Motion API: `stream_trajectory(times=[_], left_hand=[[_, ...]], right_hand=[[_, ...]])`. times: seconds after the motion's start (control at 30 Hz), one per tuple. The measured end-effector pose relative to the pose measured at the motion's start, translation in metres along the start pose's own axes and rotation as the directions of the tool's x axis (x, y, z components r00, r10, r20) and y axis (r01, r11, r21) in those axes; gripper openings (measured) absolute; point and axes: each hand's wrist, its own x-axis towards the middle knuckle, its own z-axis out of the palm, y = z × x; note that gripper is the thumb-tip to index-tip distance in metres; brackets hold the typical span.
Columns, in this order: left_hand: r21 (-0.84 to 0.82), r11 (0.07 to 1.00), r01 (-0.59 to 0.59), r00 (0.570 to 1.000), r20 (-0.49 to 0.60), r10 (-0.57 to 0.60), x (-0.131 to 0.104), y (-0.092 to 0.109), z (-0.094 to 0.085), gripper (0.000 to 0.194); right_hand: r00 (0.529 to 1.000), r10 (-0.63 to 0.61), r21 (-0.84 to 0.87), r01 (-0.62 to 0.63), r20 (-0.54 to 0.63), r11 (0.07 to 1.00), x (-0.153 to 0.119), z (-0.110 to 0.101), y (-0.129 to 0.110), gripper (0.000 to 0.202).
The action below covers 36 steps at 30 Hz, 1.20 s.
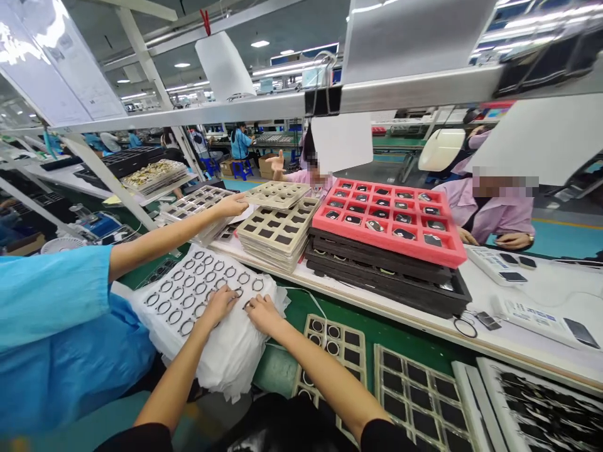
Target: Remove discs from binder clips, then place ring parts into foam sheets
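A white sheet (pixel 198 276) lies over a padded stack, with rows of thin dark rings (pixel 178 275) on it. At its right side my left hand (pixel 221 306) is closed, fingertips together at a ring (pixel 239 292). Close beside it, my right hand (pixel 264 314) pinches another dark ring (pixel 247 305) near the sheet's edge; its fingers partly cover that ring. Crumpled white wrapping (pixel 230 358) hangs below both hands.
A co-worker's blue-sleeved arm (pixel 174 235) reaches across from the left to beige trays (pixel 273 226). A red foam tray (pixel 391 237) tops black trays. More trays (pixel 419 389) lie at lower right. A metal rail (pixel 264 103) crosses overhead; people in pink sit opposite.
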Motion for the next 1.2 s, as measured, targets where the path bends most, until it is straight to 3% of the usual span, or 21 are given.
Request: stream_trajectory(times=[0.37,0.57,0.7,0.87,1.03,1.2], left_hand=[[-0.066,0.998,-0.003,0.999,-0.04,0.0,-0.01,-0.004,0.005,0.03],[-0.096,0.995,-0.03,0.998,-0.054,0.024,0.006,0.0,0.0,0.019],[-0.053,0.997,-0.056,0.993,-0.104,0.051,0.031,0.006,-0.007,0.026],[-0.023,0.995,-0.095,0.995,-0.026,0.095,0.055,0.002,-0.014,0.024],[-0.054,0.986,-0.158,0.986,0.053,0.161,0.062,-0.007,-0.022,0.018],[-0.059,0.98,-0.192,0.979,0.056,0.195,0.064,-0.002,-0.04,0.005]], right_hand=[[0.996,0.053,0.141,-0.042,-0.074,0.989,-0.014,0.011,0.014,0.019],[0.939,0.25,0.15,-0.219,-0.236,0.964,-0.01,0.002,0.03,0.024],[0.951,0.285,0.069,-0.279,-0.118,0.958,0.014,-0.005,0.042,0.029],[0.984,0.177,-0.004,-0.177,0.019,0.984,0.034,-0.007,0.055,0.022],[0.995,0.055,-0.024,-0.054,0.088,0.998,0.035,-0.016,0.075,0.024],[0.993,0.049,0.003,-0.05,0.103,0.999,0.038,-0.024,0.083,0.014]])
